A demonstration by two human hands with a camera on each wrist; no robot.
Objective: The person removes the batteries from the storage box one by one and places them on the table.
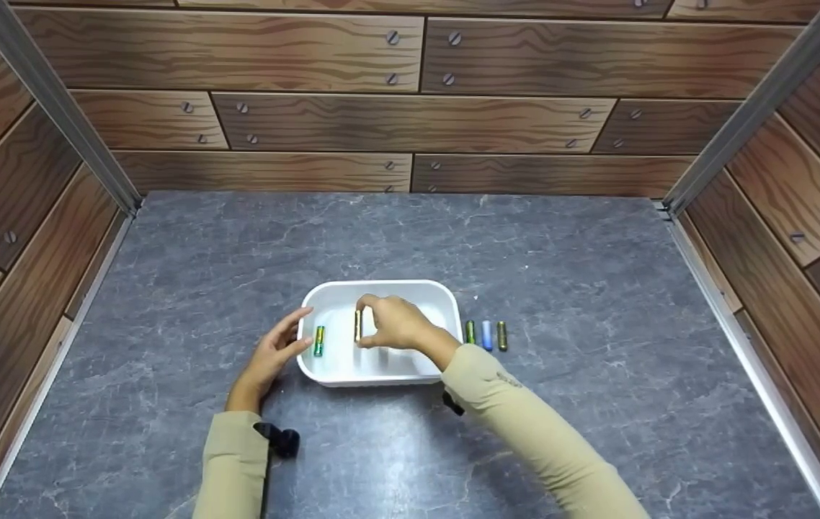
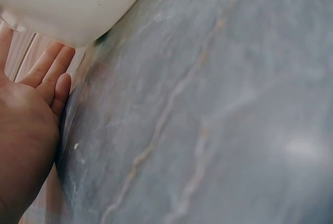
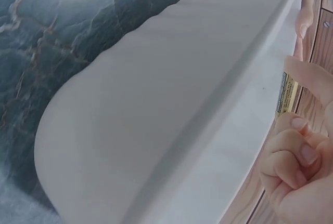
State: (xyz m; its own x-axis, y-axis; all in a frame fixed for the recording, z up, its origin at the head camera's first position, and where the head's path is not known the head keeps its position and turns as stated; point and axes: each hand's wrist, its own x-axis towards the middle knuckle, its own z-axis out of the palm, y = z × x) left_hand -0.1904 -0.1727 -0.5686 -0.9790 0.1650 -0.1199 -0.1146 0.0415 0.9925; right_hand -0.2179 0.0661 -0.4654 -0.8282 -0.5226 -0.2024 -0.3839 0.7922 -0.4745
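A white plastic tray (image 1: 381,380) stands on the grey marbled tabletop. Over its inside, my right hand (image 1: 397,323) pinches a gold and black battery (image 1: 358,326) end to end between thumb and a finger. The right wrist view shows part of that battery (image 3: 285,95) past the tray's rim, with the other fingers curled below it. My left hand (image 1: 274,357) rests against the tray's left side, thumb and fingers spread at the rim. Its fingers look nearly straight in the left wrist view. A green and yellow battery (image 1: 319,341) lies in the tray at the left.
To the right of the tray, a green battery (image 1: 470,332), a blue battery (image 1: 487,335) and a dark gold battery (image 1: 502,336) lie in a row. Wood-patterned walls (image 1: 410,122) and metal rails (image 1: 749,360) border the tabletop (image 1: 251,238).
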